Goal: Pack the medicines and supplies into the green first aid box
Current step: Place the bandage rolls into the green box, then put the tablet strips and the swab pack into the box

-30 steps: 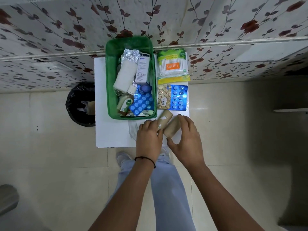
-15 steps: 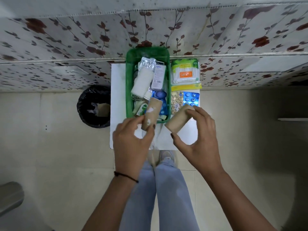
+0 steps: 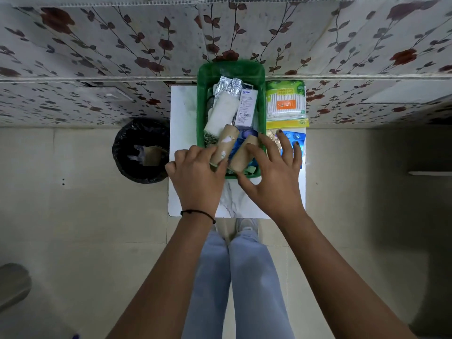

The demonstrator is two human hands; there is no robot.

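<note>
The green first aid box [image 3: 231, 67] stands at the back of a small white table [image 3: 183, 133]. It holds a white gauze roll [image 3: 221, 113], a white medicine carton [image 3: 247, 107] and foil strips [image 3: 227, 85]. My left hand [image 3: 198, 177] grips a brown bandage roll [image 3: 226, 143] with white smears, lying over the box's near half. My right hand [image 3: 276, 182] pinches a second brown roll [image 3: 243, 154] between thumb and forefinger, its other fingers spread, just inside the box's near right corner.
Right of the box lie a pack of cotton swabs [image 3: 285, 101], a yellow packet [image 3: 286, 123] and a blue blister pack [image 3: 297, 139], partly under my right fingers. A black-lined bin [image 3: 137, 148] stands on the floor left of the table. A flowered wall rises directly behind.
Both hands lifted the two brown rolls from the table's front edge and carried them forward. The rolls now sit over the near end of the green box.
</note>
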